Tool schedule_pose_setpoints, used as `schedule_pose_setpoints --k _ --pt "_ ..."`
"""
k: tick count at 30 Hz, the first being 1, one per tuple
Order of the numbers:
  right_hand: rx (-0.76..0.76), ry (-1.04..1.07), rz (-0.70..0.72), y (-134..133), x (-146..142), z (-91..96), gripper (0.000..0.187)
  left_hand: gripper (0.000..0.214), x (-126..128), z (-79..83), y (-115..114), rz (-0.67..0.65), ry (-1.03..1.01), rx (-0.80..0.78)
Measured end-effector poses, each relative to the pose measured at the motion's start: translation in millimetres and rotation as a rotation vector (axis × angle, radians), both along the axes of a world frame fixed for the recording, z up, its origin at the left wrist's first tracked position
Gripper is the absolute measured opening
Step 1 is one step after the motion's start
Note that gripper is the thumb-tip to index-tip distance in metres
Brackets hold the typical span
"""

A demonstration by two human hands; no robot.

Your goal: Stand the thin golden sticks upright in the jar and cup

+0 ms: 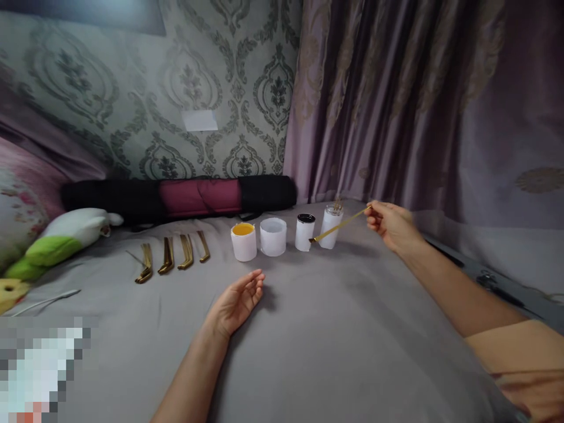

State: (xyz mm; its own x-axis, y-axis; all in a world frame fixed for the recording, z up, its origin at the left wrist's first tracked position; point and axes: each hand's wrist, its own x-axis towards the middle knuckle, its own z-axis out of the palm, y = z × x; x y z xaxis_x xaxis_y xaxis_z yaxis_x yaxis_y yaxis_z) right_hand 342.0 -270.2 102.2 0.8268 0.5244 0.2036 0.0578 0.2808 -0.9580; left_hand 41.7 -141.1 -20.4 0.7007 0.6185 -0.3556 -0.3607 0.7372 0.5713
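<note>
My right hand [390,224] pinches the end of a thin golden stick [339,225], whose tip reaches down between the two right-hand cups. Four white cups stand in a row on the grey sheet [335,329]: one with yellow inside [244,241], an empty-looking one [273,236], one with a black top [305,231] and a taller one [330,225] with golden pieces showing at its top. My left hand [240,301] rests on the sheet in front of the cups, palm up, fingers loosely curled, holding nothing.
Several golden bent utensils [171,258] lie in a row left of the cups. A black and maroon rolled bag [185,197] lies along the wall. A green and white plush toy [61,238] sits at the left. A purple curtain [418,100] hangs at the right.
</note>
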Motion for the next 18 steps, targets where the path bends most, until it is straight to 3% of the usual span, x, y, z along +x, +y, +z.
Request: schedule_pose_setpoints --k 12,18 --pt "-0.008 -0.193 -0.212 -2.5 34.0 56.7 0.009 0.019 0.1 -3.1 0.7 0.02 0.01 0.0" --pt "-0.01 -0.371 -0.351 7.0 46.9 74.7 0.016 0.018 0.5 -2.9 0.3 0.023 0.02 0.01"
